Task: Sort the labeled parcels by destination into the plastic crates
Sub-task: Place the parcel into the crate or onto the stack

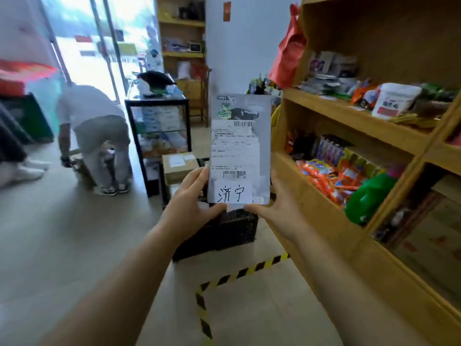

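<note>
I hold a flat grey parcel (240,148) upright in front of me, its shipping label and a white handwritten slip facing me. My left hand (190,199) grips its lower left edge and my right hand (277,208) grips its lower right corner. Right below the parcel a black plastic crate (234,228) stands on the floor, partly hidden by my hands. Brown cardboard boxes (178,166) are stacked just behind the crate.
A wooden shelf unit (349,116) full of snack packets fills the right side. Yellow-black tape (224,278) marks the tiled floor. A black glass cabinet (159,136) stands centre left, and a person (94,131) bends over beside it near the glass door.
</note>
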